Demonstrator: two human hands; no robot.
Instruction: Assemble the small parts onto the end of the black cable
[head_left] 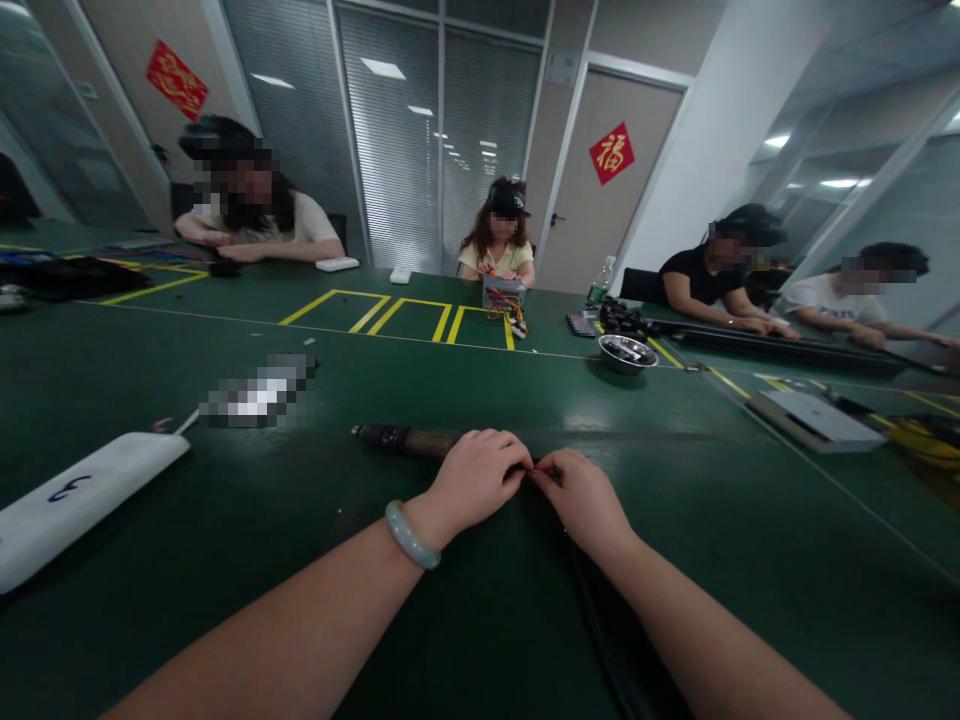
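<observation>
My left hand (480,478) and my right hand (579,497) meet at the middle of the green table (225,520), fingers curled and pinched together over a long dark rod-like thing (405,440). The rod has a black end piece at its left and a brownish shaft that runs under my left hand. A thin dark continuation stretches right across the table. A black cable (600,640) trails from under my right hand toward me. A pale green bangle (411,536) circles my left wrist.
A white flat device (75,500) lies at the left. A metal bowl (627,352) sits beyond, with a small box with coloured wires (504,298) farther back. A grey slab (817,418) lies at the right. Several other people sit around the table.
</observation>
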